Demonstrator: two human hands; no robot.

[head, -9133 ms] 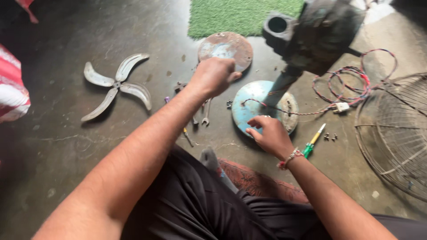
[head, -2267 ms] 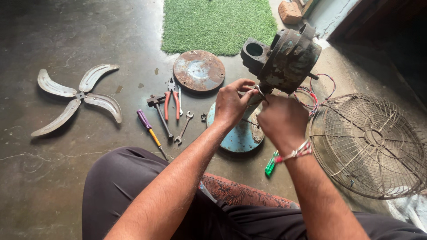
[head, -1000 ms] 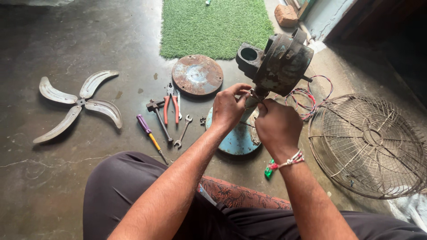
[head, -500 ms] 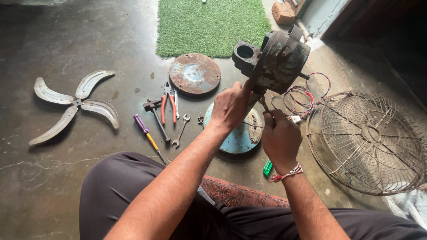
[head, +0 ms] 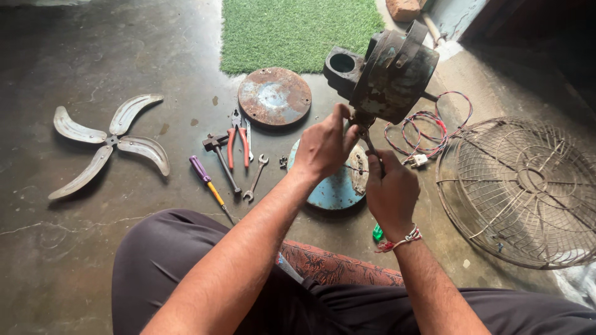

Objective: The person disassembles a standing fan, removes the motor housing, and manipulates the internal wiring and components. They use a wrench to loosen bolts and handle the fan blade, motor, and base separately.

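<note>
A grimy, rusted fan motor housing (head: 391, 74) stands tilted on its stem above a round blue base (head: 332, 186). My left hand (head: 323, 146) is closed around the stem just under the housing. My right hand (head: 391, 192), with a beaded bracelet at the wrist, grips a thin tool or rod that points up toward the housing's underside; its tip is hidden. A green-handled screwdriver (head: 377, 233) peeks out beneath my right wrist.
On the concrete floor lie a rusty round plate (head: 274, 97), red pliers (head: 236, 144), a hammer (head: 218, 155), a spanner (head: 255, 178), a purple screwdriver (head: 208, 180) and a four-blade fan blade (head: 108, 142). Coiled wires (head: 422, 130), a wire fan guard (head: 528, 192), green mat (head: 298, 28).
The motor housing has been lifted upright off the blue base. My right hand dropped lower along the stem in the last second; my left hand stayed just under the housing.
</note>
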